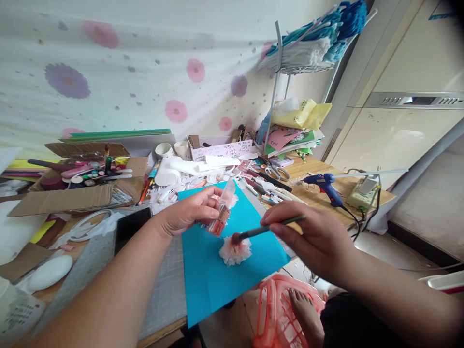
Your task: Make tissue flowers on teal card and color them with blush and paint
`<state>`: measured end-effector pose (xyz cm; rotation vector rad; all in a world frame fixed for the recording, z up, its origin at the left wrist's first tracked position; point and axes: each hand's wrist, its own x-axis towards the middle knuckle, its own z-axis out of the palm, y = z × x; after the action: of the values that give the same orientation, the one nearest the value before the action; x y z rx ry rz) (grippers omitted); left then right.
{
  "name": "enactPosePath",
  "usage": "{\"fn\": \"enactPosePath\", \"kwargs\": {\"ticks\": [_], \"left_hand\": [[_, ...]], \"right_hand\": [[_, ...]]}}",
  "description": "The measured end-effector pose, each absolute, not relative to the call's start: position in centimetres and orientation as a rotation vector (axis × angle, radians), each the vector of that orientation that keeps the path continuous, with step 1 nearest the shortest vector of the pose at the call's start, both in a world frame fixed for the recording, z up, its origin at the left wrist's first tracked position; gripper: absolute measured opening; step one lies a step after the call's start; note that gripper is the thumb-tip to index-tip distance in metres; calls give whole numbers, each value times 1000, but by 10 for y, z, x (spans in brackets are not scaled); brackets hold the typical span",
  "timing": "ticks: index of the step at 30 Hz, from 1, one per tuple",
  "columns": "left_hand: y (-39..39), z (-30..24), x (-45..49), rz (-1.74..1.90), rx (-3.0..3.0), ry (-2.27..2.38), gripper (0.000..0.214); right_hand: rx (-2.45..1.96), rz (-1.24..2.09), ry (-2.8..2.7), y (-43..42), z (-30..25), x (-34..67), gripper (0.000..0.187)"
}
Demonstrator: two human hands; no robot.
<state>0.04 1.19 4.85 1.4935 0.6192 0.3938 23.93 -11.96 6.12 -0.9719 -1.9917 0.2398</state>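
the pale frilled puff (235,253) is set on the blue sheet (206,290) on the table (317,164). its top is met by the bristles of the brush (263,231), whose handle is gripped by the right hand (313,237); the small clear case (219,220), lid raised, is pinched by the left hand (190,210). the puff is judged light, soft and easily crushed, best steadied low at its outer edge

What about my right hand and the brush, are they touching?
Touching. The head view shows the right hand gripping the brush by its handle, thumb and fingers closed around it.
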Motion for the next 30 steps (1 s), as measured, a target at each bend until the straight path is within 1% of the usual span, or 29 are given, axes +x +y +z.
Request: {"fn": "enactPosePath", "kwargs": {"ticks": [3, 6, 9, 17, 19, 21, 23, 26, 28, 30], "left_hand": [[12, 48, 1, 397, 1492, 617, 47], [12, 47, 1, 408, 1491, 616, 47], [11, 47, 1, 410, 1489, 613, 46], [13, 46, 0, 394, 1499, 613, 46], [13, 46, 0, 394, 1502, 616, 46], [13, 46, 0, 395, 1505, 618, 47], [13, 46, 0, 397, 1508, 616, 46], [13, 45, 0, 395, 1508, 600, 45], [13, 45, 0, 391, 1507, 592, 44], [14, 44, 0, 388, 1509, 597, 44]], "right_hand": [[-1029, 247, -1902, -118, 60, 243, 7], [-1020, 298, -2018, -119, 60, 246, 7], [-1034, 242, -1975, -120, 62, 246, 7], [-979, 234, -1984, -120, 64, 245, 6], [-953, 287, -1960, -120, 64, 246, 7], [-910, 351, -2037, -120, 64, 246, 6], [-896, 339, -2109, -120, 64, 247, 6], [-926, 274, -1999, -121, 65, 247, 7], [-894, 298, -1945, -122, 66, 246, 8], [-811, 351, -2020, -123, 66, 245, 11]]}}
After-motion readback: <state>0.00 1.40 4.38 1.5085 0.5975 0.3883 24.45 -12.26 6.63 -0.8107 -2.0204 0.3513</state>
